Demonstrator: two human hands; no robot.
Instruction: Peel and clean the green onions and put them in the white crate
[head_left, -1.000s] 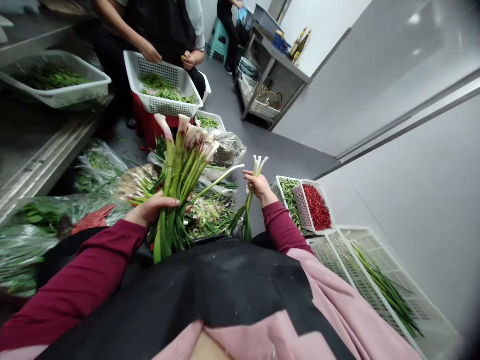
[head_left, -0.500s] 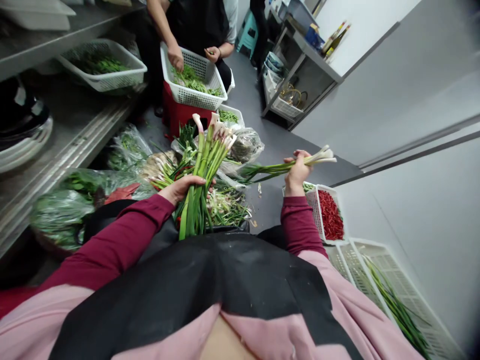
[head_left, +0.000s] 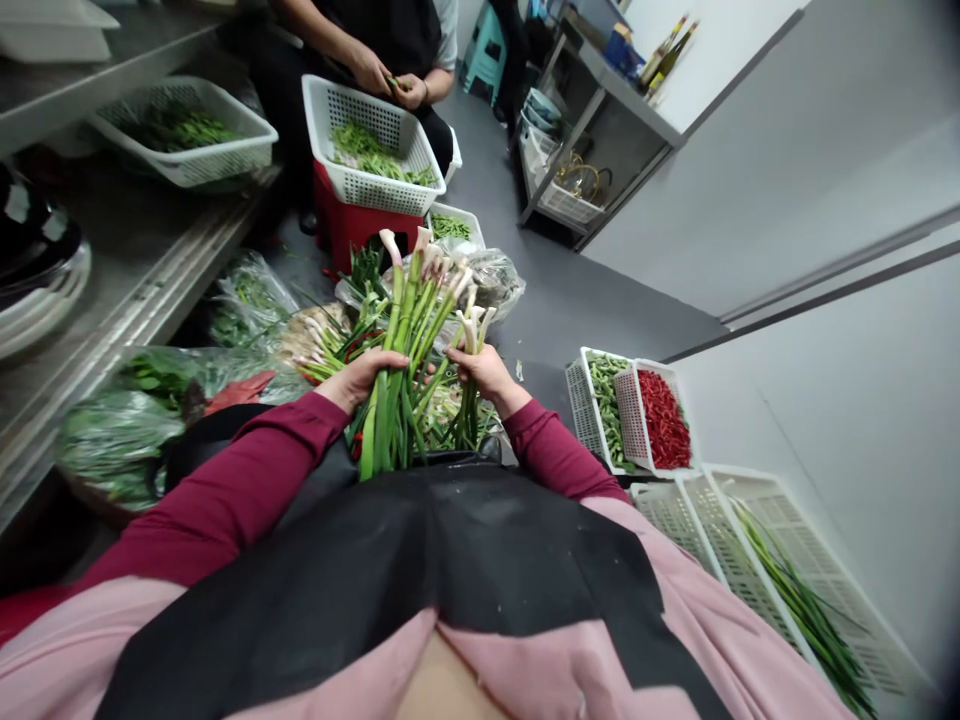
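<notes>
My left hand (head_left: pixel 358 378) is closed round a thick bunch of green onions (head_left: pixel 401 330), held upright with the white ends up, over my black apron (head_left: pixel 420 580). My right hand (head_left: pixel 480 368) is closed on a few more green onions (head_left: pixel 471 400), also white ends up, pressed against the right side of the bunch. Below both hands lies a heap of loose onions and trimmings (head_left: pixel 442 410).
Another person's hands (head_left: pixel 386 80) work over a white basket of greens (head_left: pixel 371 160) on a red stool. To the right stand small baskets of green beans (head_left: pixel 604 400) and red chillies (head_left: pixel 664 420), and a flat white crate (head_left: pixel 757 560) holding green onions. Bagged greens (head_left: pixel 150 400) lie beside a steel shelf at left.
My right hand swung its few green onions from out at the right back in, turning them upright against the bunch in my left hand. The left hand stayed put.
</notes>
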